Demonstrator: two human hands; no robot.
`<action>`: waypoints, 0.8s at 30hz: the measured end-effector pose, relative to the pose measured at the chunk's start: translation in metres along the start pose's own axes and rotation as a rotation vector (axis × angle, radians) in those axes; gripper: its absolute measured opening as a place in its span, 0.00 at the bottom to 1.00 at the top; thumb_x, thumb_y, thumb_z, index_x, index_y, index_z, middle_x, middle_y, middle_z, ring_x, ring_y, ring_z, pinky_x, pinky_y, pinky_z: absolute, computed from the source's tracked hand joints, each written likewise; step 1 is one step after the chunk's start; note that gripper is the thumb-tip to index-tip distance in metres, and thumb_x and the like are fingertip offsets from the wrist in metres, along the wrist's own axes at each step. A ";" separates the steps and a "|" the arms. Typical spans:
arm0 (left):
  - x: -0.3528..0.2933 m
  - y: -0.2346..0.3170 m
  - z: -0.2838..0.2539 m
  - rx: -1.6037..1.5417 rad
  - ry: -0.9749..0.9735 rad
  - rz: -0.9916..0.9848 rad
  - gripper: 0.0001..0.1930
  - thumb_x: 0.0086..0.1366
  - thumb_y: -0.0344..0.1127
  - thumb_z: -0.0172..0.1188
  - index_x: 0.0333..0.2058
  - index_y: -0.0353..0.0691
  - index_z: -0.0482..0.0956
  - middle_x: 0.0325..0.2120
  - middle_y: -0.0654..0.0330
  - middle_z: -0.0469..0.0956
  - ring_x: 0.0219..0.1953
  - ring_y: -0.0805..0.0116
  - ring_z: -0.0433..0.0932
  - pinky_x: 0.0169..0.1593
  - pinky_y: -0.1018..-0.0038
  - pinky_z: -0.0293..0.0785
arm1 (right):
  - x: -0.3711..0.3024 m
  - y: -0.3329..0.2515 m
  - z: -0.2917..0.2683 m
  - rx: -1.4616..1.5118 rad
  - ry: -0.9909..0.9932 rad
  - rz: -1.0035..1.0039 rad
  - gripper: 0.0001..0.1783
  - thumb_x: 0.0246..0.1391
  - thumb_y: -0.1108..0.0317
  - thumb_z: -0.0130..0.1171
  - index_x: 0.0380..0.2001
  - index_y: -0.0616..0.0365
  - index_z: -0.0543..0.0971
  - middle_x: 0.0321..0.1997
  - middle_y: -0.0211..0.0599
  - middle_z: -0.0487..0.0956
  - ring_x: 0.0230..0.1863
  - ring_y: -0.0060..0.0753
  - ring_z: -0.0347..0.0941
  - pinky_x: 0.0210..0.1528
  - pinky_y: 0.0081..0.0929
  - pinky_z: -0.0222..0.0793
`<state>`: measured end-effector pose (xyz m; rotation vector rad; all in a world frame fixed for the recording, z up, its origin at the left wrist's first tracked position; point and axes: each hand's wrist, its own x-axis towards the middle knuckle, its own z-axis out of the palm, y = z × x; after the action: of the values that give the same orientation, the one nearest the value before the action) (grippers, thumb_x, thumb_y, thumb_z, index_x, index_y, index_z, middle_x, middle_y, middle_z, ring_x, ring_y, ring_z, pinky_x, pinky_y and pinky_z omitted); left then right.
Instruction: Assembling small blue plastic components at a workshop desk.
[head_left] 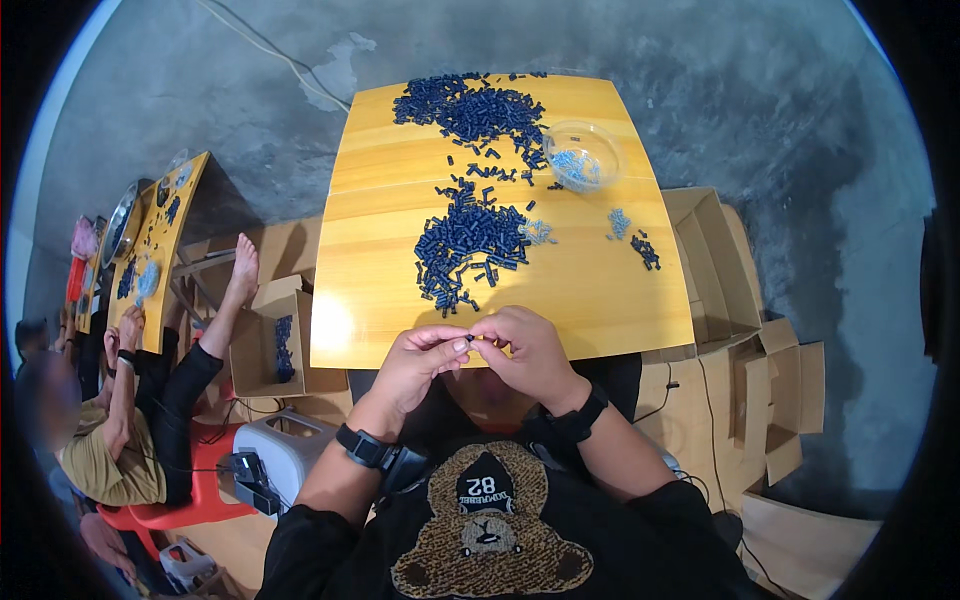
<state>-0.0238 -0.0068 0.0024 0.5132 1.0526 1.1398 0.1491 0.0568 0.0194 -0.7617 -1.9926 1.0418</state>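
Note:
Close together at the table's near edge, my left hand (pixel 418 362) and my right hand (pixel 527 352) have their fingertips pinched on one small dark cylindrical piece (pixel 470 338). Most of that piece is hidden by the fingers. Beyond my hands lies a heap of short dark blue-black cylindrical pieces (pixel 470 240), with a larger heap of the same kind (pixel 480 110) at the far edge. A little pile of small light blue-grey parts (pixel 538 232) touches the nearer heap's right side.
A clear round bowl (pixel 607 150) holds small light blue parts. To its front right sit a small pale pile (pixel 619 222) and a small dark pile (pixel 645 252) on the wooden table (pixel 590 310). Cardboard boxes (pixel 715 265) flank the table. At left, another person (pixel 120 440) works at a second table.

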 end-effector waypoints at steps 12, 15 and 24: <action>-0.002 0.002 0.003 0.064 0.012 -0.007 0.09 0.57 0.31 0.61 0.37 0.37 0.78 0.28 0.64 0.78 0.29 0.79 0.73 0.35 0.83 0.69 | -0.006 0.009 0.008 -0.026 0.075 -0.102 0.07 0.41 0.75 0.59 0.29 0.57 0.78 0.22 0.35 0.74 0.24 0.33 0.69 0.26 0.25 0.65; -0.003 0.002 0.006 0.029 0.030 -0.016 0.08 0.57 0.32 0.60 0.36 0.37 0.78 0.28 0.65 0.78 0.29 0.79 0.73 0.35 0.84 0.68 | -0.006 -0.003 0.005 -0.094 0.048 -0.104 0.10 0.41 0.74 0.60 0.31 0.56 0.77 0.23 0.35 0.73 0.26 0.34 0.70 0.27 0.27 0.65; 0.003 -0.002 0.017 0.013 0.013 -0.011 0.07 0.60 0.34 0.57 0.35 0.38 0.77 0.27 0.65 0.77 0.28 0.80 0.73 0.34 0.83 0.70 | -0.010 0.003 0.004 -0.156 0.105 -0.101 0.12 0.41 0.70 0.62 0.32 0.54 0.74 0.24 0.35 0.72 0.27 0.36 0.69 0.29 0.30 0.65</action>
<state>-0.0076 -0.0019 0.0070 0.5106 1.0737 1.1283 0.1522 0.0490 0.0117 -0.7728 -2.0163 0.7797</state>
